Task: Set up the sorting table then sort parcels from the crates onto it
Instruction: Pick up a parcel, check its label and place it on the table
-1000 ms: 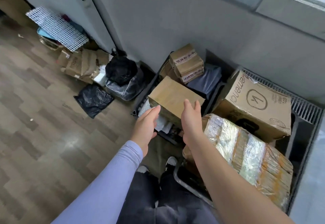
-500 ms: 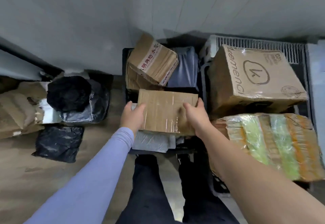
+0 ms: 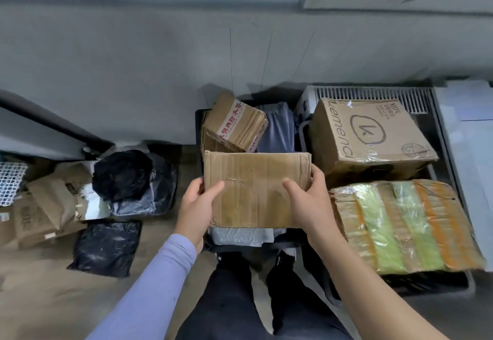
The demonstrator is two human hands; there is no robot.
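Now we're gripping the flat brown taped cardboard parcel [image 3: 257,189] with left hand [image 3: 196,210] and right hand [image 3: 310,202], over the black crate [image 3: 198,126]; sorting underway, probably carrying it to the unseen table next.

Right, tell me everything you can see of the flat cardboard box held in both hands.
The flat cardboard box is plain brown, creased and worn, with clear tape across its top face. It lies roughly level above the black crate. The left hand grips its left edge, thumb on top; the right hand grips its right edge likewise. A gray mailer shows beneath its near edge; contact cannot be told.
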